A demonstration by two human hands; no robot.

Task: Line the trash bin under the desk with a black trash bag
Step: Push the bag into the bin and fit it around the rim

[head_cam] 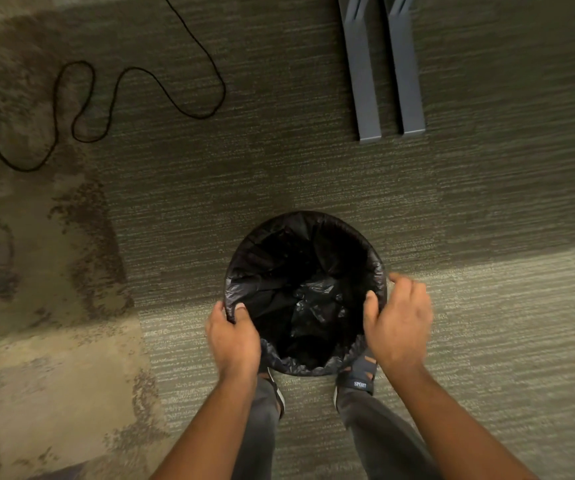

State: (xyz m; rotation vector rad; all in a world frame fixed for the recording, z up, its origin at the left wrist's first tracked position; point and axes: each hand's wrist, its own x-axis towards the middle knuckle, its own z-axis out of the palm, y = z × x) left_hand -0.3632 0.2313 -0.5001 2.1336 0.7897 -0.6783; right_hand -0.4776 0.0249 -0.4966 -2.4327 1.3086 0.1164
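Observation:
A round trash bin stands on the carpet right in front of my feet. A black trash bag sits inside it, its top folded over the rim all the way round and its bottom crumpled in the middle. My left hand grips the bag-covered rim at the near left, thumb inside. My right hand grips the rim at the near right, thumb inside and fingers outside.
Two grey metal desk feet lie on the carpet at the top right. A thin black cable snakes across the floor at the upper left. My feet in sport sandals stand just behind the bin.

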